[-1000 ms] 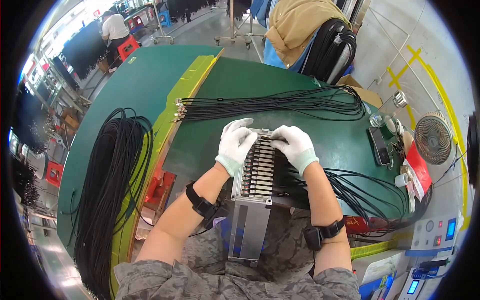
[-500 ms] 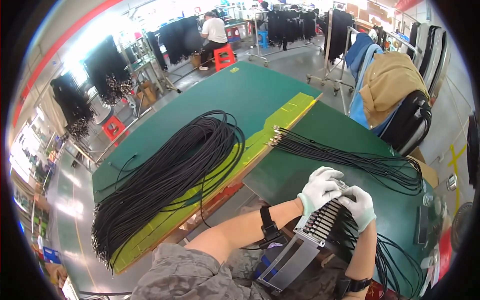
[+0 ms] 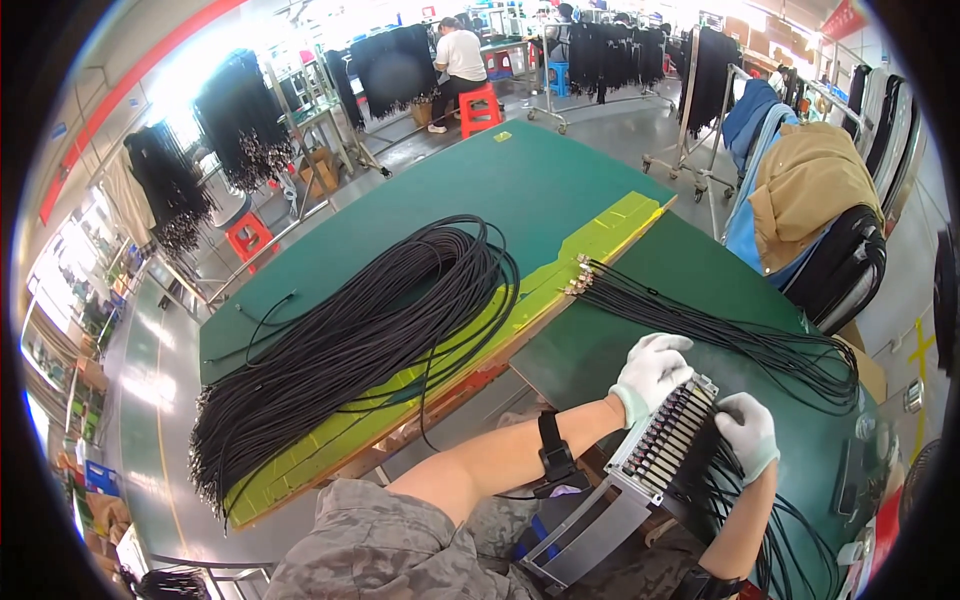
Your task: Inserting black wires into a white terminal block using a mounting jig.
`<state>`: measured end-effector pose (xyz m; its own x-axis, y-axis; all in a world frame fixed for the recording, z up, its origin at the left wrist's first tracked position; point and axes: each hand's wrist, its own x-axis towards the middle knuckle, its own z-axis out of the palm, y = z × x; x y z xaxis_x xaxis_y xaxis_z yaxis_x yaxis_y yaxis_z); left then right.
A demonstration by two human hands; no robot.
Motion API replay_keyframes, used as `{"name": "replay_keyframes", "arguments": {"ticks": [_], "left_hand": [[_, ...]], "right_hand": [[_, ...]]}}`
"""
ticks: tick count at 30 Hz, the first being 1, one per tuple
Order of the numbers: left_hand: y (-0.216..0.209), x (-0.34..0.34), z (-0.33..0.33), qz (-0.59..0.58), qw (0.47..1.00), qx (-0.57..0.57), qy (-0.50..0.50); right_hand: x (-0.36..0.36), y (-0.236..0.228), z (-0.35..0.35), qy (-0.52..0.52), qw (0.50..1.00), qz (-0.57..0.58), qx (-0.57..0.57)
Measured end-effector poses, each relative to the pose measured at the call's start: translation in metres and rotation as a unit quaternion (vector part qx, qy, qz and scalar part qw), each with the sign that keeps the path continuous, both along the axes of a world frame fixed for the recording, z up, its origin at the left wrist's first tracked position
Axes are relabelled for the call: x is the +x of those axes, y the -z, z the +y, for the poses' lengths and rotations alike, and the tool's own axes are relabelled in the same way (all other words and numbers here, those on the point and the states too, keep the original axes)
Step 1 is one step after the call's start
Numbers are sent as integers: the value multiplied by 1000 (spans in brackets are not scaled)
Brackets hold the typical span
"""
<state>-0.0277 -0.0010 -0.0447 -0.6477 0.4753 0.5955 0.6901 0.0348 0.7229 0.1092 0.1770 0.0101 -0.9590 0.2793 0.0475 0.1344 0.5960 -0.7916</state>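
A silver metal fixture [image 3: 582, 540] stands tilted in front of me, with a row of cable connectors [image 3: 668, 432] seated side by side in its upper end. My left hand [image 3: 652, 375], in a white glove, is closed at the fixture's far left corner; what its fingers pinch is hidden. Black cables [image 3: 700, 470] run out from the fixture's right side and hang over the table. Beside them is my right hand [image 3: 748, 437], also gloved, its fingers curled in towards the cables. Whether they grip a cable does not show.
A large looped bundle of black cables [image 3: 370, 330] lies on the green table [image 3: 560, 165] to the left. A smaller bundle with metal ends [image 3: 720, 330] rests beyond my hands. Yellow tape [image 3: 600, 225] lines the table's edge. Coats [image 3: 815, 190] hang at right; a person [image 3: 460, 60] sits far off.
My hands have come apart: the right has drawn back to the right, off the fixture's far end, uncovering more connectors. The left stays at the far corner. The whole view has shifted slightly.
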Motion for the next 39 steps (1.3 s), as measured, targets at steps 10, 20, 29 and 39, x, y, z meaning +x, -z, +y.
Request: {"name": "replay_keyframes", "arguments": {"ticks": [10,20,29,39], "left_hand": [[1,-17,-8,31,992,-74,-100],[5,-11,-1,-8,979,-187,-85],[8,-11,-5,-39,978,-188,-83],[-1,2,1,81,960,-267,-30]], "right_hand": [[-14,17,0,-9,981,125,149],[-15,25,4,74,914,51,396],[-21,29,2,76,904,85,412],[-32,38,-7,87,908,71,403]]}}
